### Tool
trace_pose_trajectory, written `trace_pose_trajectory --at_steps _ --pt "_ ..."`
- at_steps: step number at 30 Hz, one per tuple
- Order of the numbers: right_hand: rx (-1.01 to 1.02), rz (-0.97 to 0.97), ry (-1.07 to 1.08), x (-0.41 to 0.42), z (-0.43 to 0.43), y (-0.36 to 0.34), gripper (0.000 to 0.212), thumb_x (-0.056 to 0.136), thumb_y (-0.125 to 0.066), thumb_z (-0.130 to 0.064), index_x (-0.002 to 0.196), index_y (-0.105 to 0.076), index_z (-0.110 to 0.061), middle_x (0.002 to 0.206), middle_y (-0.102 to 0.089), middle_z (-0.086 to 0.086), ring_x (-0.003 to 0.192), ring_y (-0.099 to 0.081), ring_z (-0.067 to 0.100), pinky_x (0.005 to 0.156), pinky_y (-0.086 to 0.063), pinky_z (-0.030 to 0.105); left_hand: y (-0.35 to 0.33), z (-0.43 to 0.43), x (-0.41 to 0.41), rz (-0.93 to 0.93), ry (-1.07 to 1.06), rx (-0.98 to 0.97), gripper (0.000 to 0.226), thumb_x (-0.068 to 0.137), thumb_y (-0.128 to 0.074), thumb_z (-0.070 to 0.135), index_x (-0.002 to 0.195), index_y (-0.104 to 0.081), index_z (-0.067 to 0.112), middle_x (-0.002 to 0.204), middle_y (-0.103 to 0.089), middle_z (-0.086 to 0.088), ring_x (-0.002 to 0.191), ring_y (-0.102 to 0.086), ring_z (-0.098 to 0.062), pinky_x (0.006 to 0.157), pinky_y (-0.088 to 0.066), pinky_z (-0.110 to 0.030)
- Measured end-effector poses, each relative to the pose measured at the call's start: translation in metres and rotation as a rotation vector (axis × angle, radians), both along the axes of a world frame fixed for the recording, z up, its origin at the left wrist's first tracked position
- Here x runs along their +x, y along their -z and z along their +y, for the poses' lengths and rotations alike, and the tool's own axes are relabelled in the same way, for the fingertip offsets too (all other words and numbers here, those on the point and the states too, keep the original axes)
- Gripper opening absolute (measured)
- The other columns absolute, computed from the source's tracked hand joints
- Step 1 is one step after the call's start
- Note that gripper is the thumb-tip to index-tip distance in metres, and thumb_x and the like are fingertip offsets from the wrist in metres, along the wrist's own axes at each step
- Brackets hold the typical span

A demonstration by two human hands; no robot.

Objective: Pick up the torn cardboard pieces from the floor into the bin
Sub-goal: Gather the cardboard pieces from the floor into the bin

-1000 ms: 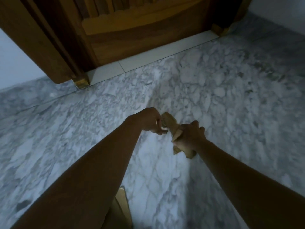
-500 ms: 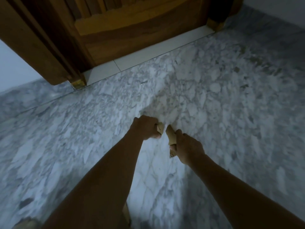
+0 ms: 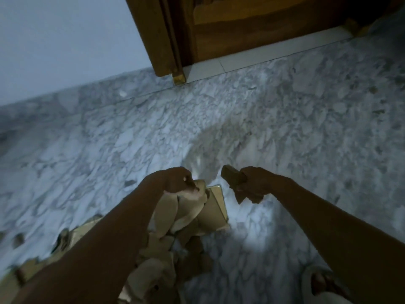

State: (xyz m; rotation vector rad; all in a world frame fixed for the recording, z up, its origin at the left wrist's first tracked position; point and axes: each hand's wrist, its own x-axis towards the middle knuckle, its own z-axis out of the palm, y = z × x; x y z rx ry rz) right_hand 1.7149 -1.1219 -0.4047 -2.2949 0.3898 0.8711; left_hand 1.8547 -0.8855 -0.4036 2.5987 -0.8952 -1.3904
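Head view has the torn cardboard pieces heaped on the marble floor well away from the wooden door, left hand fingers curled on a pale scrap atop the heap, right hand clamped round a brown scrap held apart beside it.

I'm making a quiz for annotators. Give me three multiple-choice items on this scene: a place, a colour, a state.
1. Where is the pile of cardboard pieces? A below the left hand; B on a chair; C on a table.
2. What colour is the door? A white; B brown wood; C green.
3. What is the right hand doing? A lying flat on the floor; B gripping a torn cardboard piece; C hanging empty.
Key: 1 A, it lies on the marble floor under that hand; 2 B, its panels are brown; 3 B, fingers curl round the piece.
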Motion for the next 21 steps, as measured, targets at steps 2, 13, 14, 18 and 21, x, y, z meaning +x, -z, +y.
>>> trace_pose_trajectory --at_steps 2,13,14,18,21 --pt "-0.001 0.065 -0.054 0.008 0.022 0.001 0.042 0.091 -0.069 -0.028 0.125 -0.056 -0.008 0.114 -0.067 0.015 0.093 -0.067 0.025 0.078 -0.054 0.033 0.01 0.018 -0.019 0.046 0.006 -0.006 0.031 0.077 -0.077 0.051 0.089 -0.063 0.026 0.111 -0.056 0.002 0.102 -0.056 -0.02 0.085 -0.047 -0.036" --pt "-0.117 0.028 0.192 -0.019 0.057 0.027 0.022 0.084 -0.068 -0.022 0.099 -0.053 -0.016 0.09 -0.065 0.005 0.069 -0.065 0.018 0.06 -0.055 0.029 0.048 0.039 -0.057 -0.324 0.001 -0.323 0.024 0.082 -0.073 0.034 0.089 -0.056 0.019 0.094 -0.056 0.0 0.088 -0.058 -0.023 0.076 -0.045 -0.036" --pt "-0.104 -0.007 0.227 -0.021 0.053 0.024 0.02 0.086 -0.067 -0.022 0.099 -0.054 -0.015 0.091 -0.065 0.006 0.071 -0.064 0.018 0.059 -0.052 0.028 0.043 0.04 -0.055 -0.272 -0.092 -0.39 0.027 0.078 -0.077 0.034 0.085 -0.055 0.019 0.088 -0.059 0.0 0.082 -0.059 -0.023 0.072 -0.047 -0.036" --pt "-0.074 -0.167 0.29 -0.014 0.046 0.006 0.021 0.087 -0.069 -0.026 0.102 -0.066 -0.011 0.101 -0.069 0.011 0.081 -0.062 0.023 0.071 -0.052 0.034 0.01 0.044 -0.044 -0.105 -0.628 -0.637 0.036 0.066 -0.08 0.042 0.094 -0.066 0.023 0.076 -0.068 0.003 0.067 -0.064 -0.01 0.057 -0.048 -0.018" --pt "0.02 -0.109 0.247 -0.004 0.061 -0.001 0.028 0.09 -0.068 -0.03 0.112 -0.062 -0.013 0.11 -0.067 0.01 0.091 -0.063 0.024 0.074 -0.048 0.032 0.003 0.057 -0.026 -0.159 -0.577 -0.591 0.017 0.081 -0.078 0.031 0.095 -0.074 0.023 0.081 -0.072 0.0 0.075 -0.066 -0.012 0.059 -0.045 -0.014"
